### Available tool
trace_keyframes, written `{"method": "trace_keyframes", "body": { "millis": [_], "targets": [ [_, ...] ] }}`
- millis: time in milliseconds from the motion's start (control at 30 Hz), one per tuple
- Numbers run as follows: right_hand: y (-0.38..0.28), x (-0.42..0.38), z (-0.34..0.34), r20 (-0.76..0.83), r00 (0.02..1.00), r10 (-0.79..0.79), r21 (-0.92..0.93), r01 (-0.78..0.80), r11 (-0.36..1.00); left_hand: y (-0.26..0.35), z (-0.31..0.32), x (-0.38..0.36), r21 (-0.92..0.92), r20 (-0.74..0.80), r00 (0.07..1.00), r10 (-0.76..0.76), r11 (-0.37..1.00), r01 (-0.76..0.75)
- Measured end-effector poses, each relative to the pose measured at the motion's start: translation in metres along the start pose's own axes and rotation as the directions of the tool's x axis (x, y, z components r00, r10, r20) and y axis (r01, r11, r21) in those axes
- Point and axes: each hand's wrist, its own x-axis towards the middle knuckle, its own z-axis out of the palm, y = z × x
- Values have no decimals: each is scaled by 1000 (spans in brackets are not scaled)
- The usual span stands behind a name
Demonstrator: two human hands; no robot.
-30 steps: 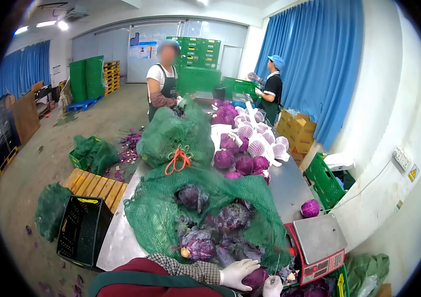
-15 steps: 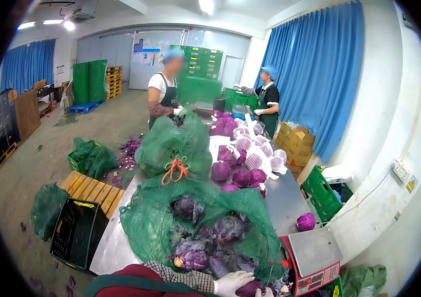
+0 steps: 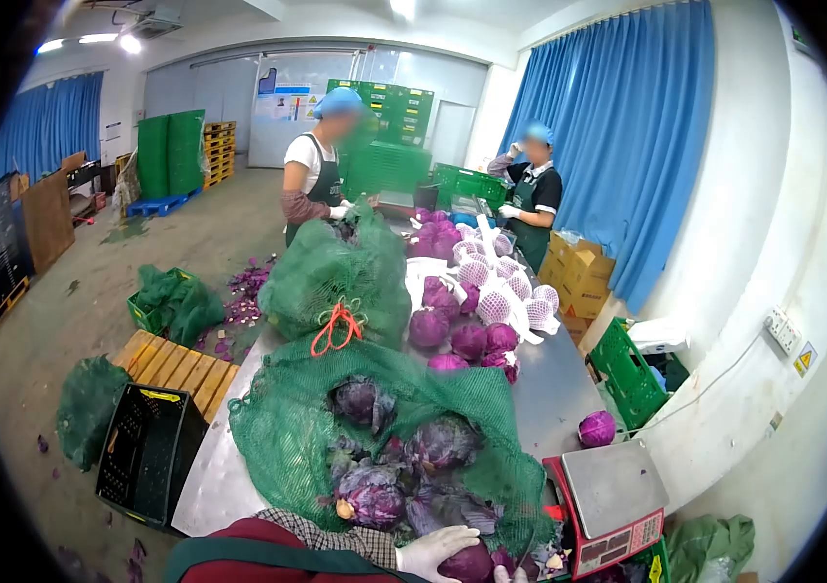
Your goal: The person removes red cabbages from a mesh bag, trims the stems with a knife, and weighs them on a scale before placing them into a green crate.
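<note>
Gloved left hand [image 3: 436, 550] clasps a red cabbage [image 3: 467, 562] beside the green net sack [image 3: 384, 428] on the table [image 3: 559, 389]; right hand [image 3: 503, 574] barely shows, grip unclear.

No word, brand or number can be read at this size. Some signs and labels show only as shapes. A small yellow triangle warning sticker [image 3: 803, 360] is on the white wall at the right, beside a white wall socket [image 3: 782, 330]; its symbol is too small to tell. A blue and white poster [image 3: 287, 95] hangs on the far grey wall, with its lettering blurred. The red front panel [image 3: 620, 544] of the red weighing scale with a grey steel plate [image 3: 611, 500] has rows of pale keys, but no figures are legible. A yellow label [image 3: 166, 395] sits on the rim of the black plastic crate [image 3: 146, 452], unreadable.
</note>
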Motion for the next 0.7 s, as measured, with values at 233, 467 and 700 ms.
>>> {"method": "trace_keyframes", "body": {
  "millis": [233,467,700],
  "targets": [
    [40,7,19,-83,981,-177,-113,167,979,-5,-9,-1,-64,85,996,24,998,-18],
    [-121,-39,-5,-143,973,-182,-120,166,979,-22,-18,38,-136,123,992,-13,990,30],
    [-83,-24,8,-114,859,-500,-232,466,854,-26,-9,37,-22,183,945,-272,959,281]
  ]
}}
